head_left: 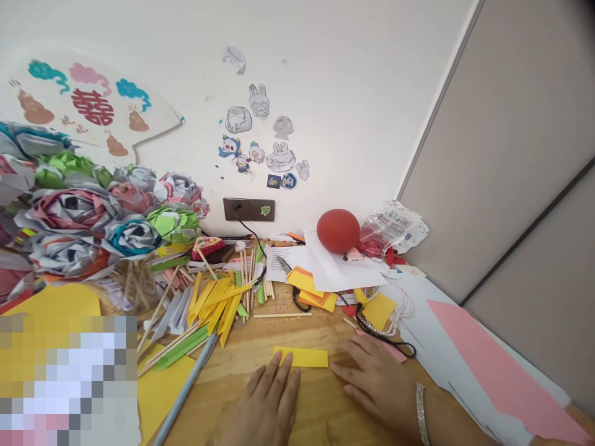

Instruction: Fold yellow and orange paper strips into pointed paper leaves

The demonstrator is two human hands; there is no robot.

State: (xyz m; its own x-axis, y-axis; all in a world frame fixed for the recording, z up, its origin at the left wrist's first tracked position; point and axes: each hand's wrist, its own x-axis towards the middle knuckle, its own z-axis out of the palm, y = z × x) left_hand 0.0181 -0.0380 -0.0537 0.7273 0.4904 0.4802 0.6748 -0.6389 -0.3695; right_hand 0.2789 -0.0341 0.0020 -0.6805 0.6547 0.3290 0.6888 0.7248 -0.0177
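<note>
A small yellow paper rectangle (307,357) lies flat on the wooden table (242,365). The fingertips of my left hand (270,396) rest on its left end, with the fingers stretched out. To the right of the paper, my right hand (372,378) lies low over the table with its fingers apart and holding nothing; its fingertips are close to the paper's right end. A beaded bracelet (421,412) circles my right wrist.
Folded yellow strips (216,300) and wooden sticks lie at the left, near paper flowers (74,210). Scissors (302,302), orange papers (309,282) and a red balloon (338,231) are at the back. Pink paper (502,365) lies at the right, a grey-blue rod (186,390) at the left.
</note>
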